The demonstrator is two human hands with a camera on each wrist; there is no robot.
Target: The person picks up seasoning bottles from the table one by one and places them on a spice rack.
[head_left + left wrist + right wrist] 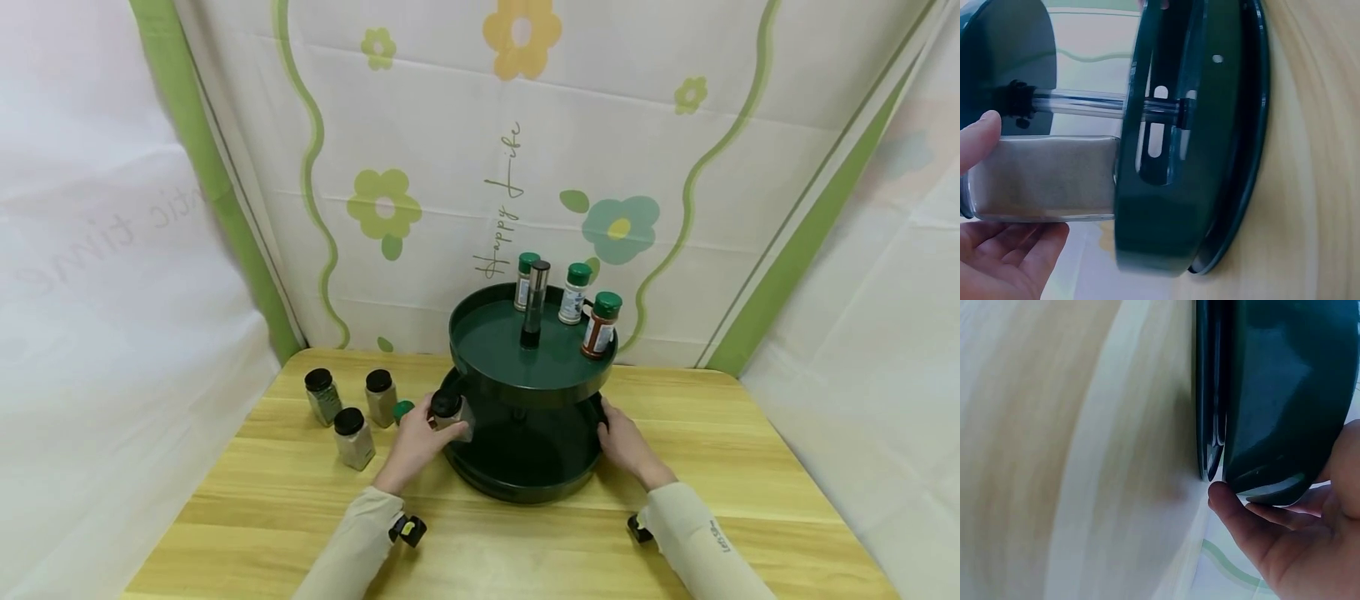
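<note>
Grasped in left hand (pixel 414 439): jar (pixel 1047 178), roughly upright at lower tray's (pixel 525 458) left rim, below upper tray's (pixel 483 350) level; right hand (pixel 626 443) grips lower tray's right side; three black-capped jars (pixel 355 442) stand left

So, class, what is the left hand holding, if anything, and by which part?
The left hand holds a black-capped jar by its sides, near the cap.

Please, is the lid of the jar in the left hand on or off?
On: in the head view, the black lid caps the jar in the left hand. How tightly, I cannot tell.
</note>
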